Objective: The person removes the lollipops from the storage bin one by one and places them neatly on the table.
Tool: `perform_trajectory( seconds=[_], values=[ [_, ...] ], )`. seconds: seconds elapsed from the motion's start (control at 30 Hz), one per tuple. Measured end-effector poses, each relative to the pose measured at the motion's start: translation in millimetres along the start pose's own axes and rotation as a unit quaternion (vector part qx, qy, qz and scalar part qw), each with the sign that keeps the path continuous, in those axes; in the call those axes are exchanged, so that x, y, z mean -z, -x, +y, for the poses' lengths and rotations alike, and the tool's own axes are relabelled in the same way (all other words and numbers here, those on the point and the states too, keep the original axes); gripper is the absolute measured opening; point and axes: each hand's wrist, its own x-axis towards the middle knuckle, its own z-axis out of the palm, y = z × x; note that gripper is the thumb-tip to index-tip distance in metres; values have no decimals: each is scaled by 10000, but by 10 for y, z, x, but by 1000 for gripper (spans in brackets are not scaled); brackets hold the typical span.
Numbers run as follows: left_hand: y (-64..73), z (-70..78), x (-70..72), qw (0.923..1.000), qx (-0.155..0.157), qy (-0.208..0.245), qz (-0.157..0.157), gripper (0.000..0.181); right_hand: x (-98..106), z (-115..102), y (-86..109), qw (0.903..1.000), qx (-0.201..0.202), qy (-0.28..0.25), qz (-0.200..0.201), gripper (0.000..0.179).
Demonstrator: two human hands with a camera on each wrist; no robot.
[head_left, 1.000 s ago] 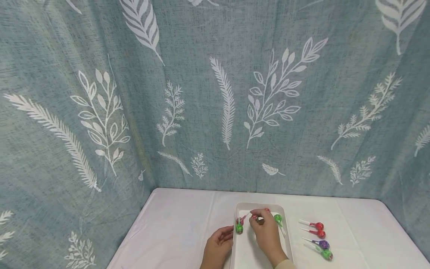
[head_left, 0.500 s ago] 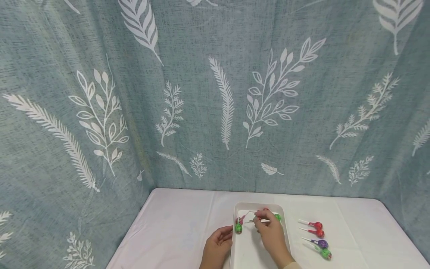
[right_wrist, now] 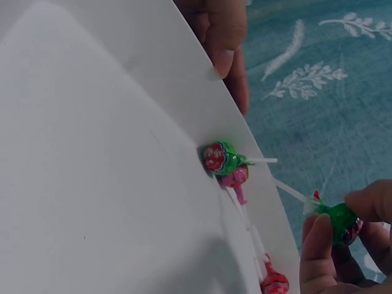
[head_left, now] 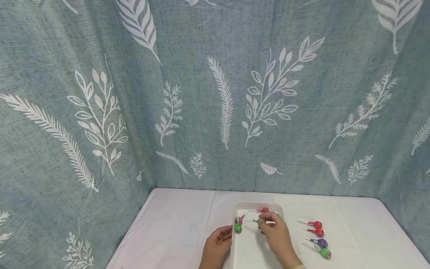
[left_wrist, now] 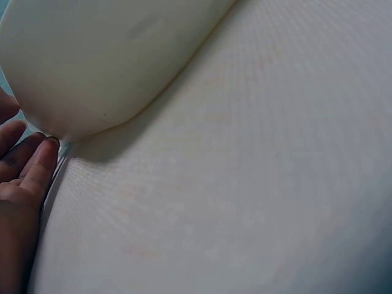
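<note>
In the head view my right hand (head_left: 277, 233) is over the far half of a white tray (head_left: 233, 249). Its thumb and fingers pinch the wrapped head of a green lollipop (right_wrist: 343, 222), whose white stick points left in the head view. At the tray's left side my left hand (head_left: 216, 244) rests with its fingers (left_wrist: 43, 160) against the outer wall. Inside the tray, a green lollipop (head_left: 238, 227) overlaps a pink lollipop (head_left: 239, 219) by the left wall. A red lollipop (head_left: 264, 210) lies near the far wall. Another green lollipop (head_left: 279, 215) is mostly hidden behind my right hand.
Right of the tray, two red lollipops (head_left: 317, 225), a purple lollipop (head_left: 322, 243) and a green lollipop (head_left: 325, 253) lie in a column on the white table (head_left: 181, 216). A teal leaf-patterned curtain (head_left: 201, 112) hangs behind the table.
My right hand has shifted right and slightly nearer, carrying the green lollipop, whose stick now shows pointing left. The red lollipop at the far wall shows more fully. My left hand stays by the tray.
</note>
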Motion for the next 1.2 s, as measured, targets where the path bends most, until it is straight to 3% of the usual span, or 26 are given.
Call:
perform_trajectory(
  seconds=[0.53,0.9,1.2],
  values=[
    [-13,-18,14,10000,17,88,12,41,138,27,6,9994,-282,-176,-11,18],
    [24,54,-10,10000,77,24,-8,42,283,42,22,9975,-656,-273,38,33],
    [19,16,-21,10000,55,-38,57,42,377,79,23,9960,-777,-437,103,30]
  ],
)
